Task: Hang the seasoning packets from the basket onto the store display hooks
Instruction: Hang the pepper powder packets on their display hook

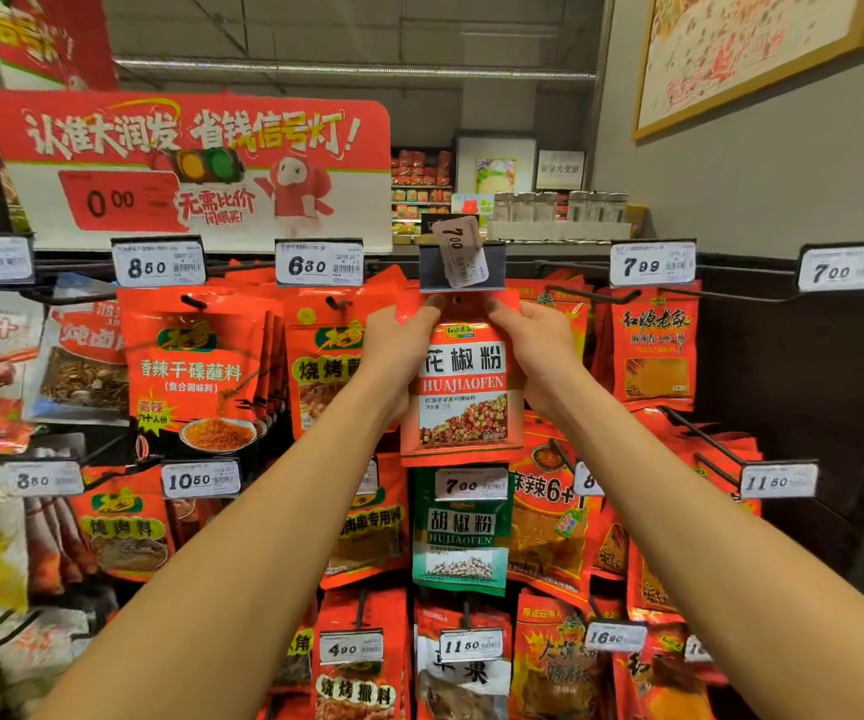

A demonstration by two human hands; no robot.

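A red seasoning packet [463, 392] labelled HUAJIAOFEN hangs upright in the middle of the display. My left hand [401, 350] pinches its top left corner and my right hand [536, 345] pinches its top right corner. The packet's top edge sits just under a dark price-tag holder [461, 270] whose 7.00 label is tilted askew. The hook behind that holder is hidden, so I cannot tell whether the packet's hole is on it. The basket is out of view.
Rows of hooks hold several red seasoning packets [196, 366] on both sides and a green packet [461, 532] below. Bare hook arms [700, 433] stick out at the right. A red promotional sign [191, 163] stands above. A grey wall [757, 200] bounds the right side.
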